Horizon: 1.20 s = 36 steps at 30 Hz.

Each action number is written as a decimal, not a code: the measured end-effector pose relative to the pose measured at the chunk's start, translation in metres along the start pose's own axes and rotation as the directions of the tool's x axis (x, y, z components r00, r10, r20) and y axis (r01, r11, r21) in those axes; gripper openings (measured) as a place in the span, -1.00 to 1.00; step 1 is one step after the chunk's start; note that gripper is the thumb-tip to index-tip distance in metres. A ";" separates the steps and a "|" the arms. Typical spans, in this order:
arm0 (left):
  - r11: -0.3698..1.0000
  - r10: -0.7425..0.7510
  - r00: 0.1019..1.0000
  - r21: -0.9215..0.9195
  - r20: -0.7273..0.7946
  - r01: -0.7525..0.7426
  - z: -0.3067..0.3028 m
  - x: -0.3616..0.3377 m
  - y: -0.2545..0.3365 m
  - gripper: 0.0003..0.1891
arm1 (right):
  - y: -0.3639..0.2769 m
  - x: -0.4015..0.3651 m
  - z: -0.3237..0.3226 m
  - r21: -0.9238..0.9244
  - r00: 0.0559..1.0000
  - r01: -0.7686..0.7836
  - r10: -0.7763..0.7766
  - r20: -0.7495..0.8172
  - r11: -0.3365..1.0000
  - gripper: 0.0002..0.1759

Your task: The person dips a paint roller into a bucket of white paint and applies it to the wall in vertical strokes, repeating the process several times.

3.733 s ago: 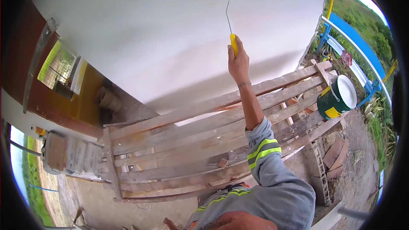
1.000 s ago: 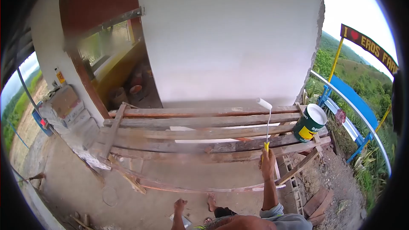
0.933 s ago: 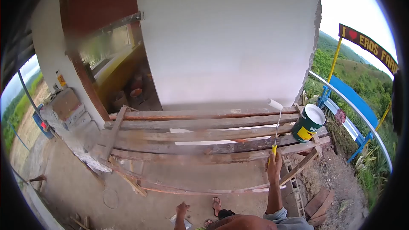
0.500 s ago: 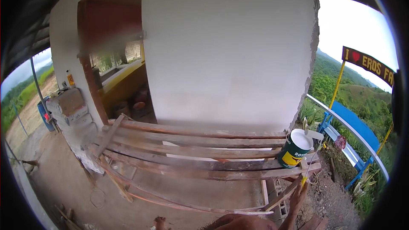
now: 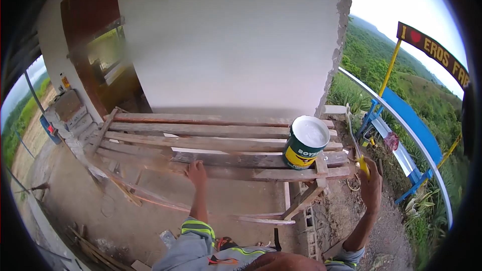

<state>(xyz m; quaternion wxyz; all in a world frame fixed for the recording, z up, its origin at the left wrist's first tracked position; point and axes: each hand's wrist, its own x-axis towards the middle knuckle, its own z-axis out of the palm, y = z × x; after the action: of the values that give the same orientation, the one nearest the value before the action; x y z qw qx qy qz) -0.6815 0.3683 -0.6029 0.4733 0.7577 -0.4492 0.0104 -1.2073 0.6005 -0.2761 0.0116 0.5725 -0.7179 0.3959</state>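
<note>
My right hand (image 5: 370,183) is wrapped round the yellow handle (image 5: 364,166) of a paint roller, beside the right end of a wooden plank platform (image 5: 236,173). The roller's head cannot be made out clearly. My left hand (image 5: 197,171) grips the front edge of the platform's near plank with bent fingers. A green and yellow paint bucket (image 5: 303,149) stands upright on the planks towards the right end, between my hands. White paint (image 5: 310,131) shows in its open top.
Behind the platform rises a white wall (image 5: 226,40) with a rough right edge. A doorway (image 5: 98,45) and stacked sacks (image 5: 70,110) are at the left. Hollow blocks (image 5: 310,226) lie under the right end. A railing (image 5: 391,110) and a blue bench (image 5: 409,133) stand at the right.
My left hand has come up onto the plank's edge. My right hand has moved right and up with the roller, away from the bucket. The view has shifted, and both sleeves now show.
</note>
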 end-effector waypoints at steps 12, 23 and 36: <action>0.949 -0.106 0.953 0.256 -0.283 0.182 0.022 0.019 0.030 -0.66 | -0.005 0.100 0.002 -0.151 0.908 0.272 -0.202 0.367 0.950 -0.63; 0.923 -0.046 0.950 0.351 -0.310 0.159 0.039 0.024 0.006 -0.67 | -0.009 0.117 -0.025 -0.178 0.864 0.254 -0.140 0.484 0.951 -0.69; 0.925 -0.056 0.951 0.342 -0.304 0.164 0.038 0.026 0.001 -0.66 | 0.002 0.114 -0.029 -0.193 0.869 0.217 -0.100 0.484 0.957 -0.69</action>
<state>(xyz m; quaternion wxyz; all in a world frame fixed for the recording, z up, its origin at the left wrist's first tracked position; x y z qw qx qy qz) -0.6824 0.3229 -0.6115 0.3855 0.8465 -0.3219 0.1765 -1.2606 0.5248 -0.2041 -0.0604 0.7027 -0.6922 0.1530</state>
